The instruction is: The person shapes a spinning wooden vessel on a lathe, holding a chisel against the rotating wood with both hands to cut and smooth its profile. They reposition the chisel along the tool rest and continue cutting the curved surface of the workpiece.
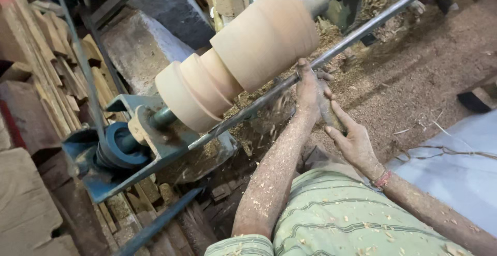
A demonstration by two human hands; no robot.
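A pale turned wooden piece (pixel 243 54) with stepped rings is mounted on a blue lathe (pixel 134 142). A long metal bar (pixel 357 33) runs below it as a rest. My left hand (pixel 309 88) presses down on the bar, gripping the front of a dark chisel (pixel 327 112) against the wood. My right hand (pixel 353 139) holds the chisel's handle behind, its fingers wrapped partly around it. Shavings fly off near the chisel's tip. Both forearms are dusted with sawdust.
Stacked wooden slats (pixel 46 64) lie at the left. Sawdust covers the ground (pixel 414 75) at the right. A grey sheet (pixel 455 157) lies at the lower right. A drive belt (pixel 77 49) runs up from the lathe's pulley (pixel 121 150).
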